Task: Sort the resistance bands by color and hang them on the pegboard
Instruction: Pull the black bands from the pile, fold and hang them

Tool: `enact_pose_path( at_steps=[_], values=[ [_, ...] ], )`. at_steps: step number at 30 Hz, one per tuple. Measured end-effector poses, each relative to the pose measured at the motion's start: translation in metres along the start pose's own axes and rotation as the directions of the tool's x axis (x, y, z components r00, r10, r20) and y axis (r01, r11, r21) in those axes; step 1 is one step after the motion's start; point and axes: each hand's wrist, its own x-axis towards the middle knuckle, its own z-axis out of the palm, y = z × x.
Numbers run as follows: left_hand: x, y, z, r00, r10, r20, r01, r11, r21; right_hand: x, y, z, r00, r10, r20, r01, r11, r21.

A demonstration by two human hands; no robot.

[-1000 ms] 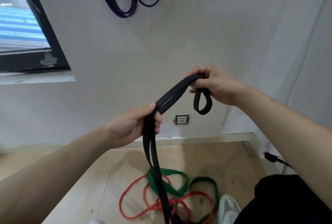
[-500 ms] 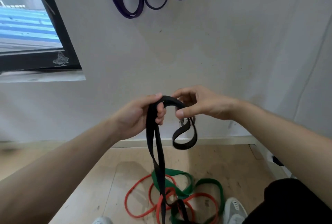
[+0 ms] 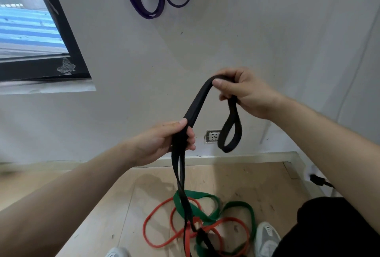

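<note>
A black resistance band [image 3: 196, 104] stretches between both hands in front of the wall. My right hand [image 3: 244, 92] pinches its upper part, and a short loop hangs below that hand. My left hand [image 3: 166, 141] is closed around the doubled band lower down; the rest drops to the floor. On the floor lie a green band [image 3: 238, 205] and a red band [image 3: 156, 244], tangled together with the black band's lower end. Purple bands [image 3: 148, 7] hang on the wall at the top; their hooks are out of frame.
A dark-framed window [image 3: 41, 50] is at the upper left. A wall socket [image 3: 212, 136] sits low on the wall behind the band. A black plug and cable [image 3: 318, 180] lie at the right. My shoes [image 3: 266, 238] stand beside the floor pile.
My hands came close together half a second ago, then moved apart again. My right hand has risen up and right, pulling the band taut with a longer loop hanging.
</note>
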Motion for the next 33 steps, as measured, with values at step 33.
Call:
enact_pose_path(
  at_steps=[33],
  values=[
    [-0.001, 0.020, -0.002, 0.990, 0.140, -0.010, -0.140, 0.990, 0.009, -0.006, -0.001, 0.041, 0.993, 0.029, 0.112, -0.038, 0.996, 0.079]
  ],
)
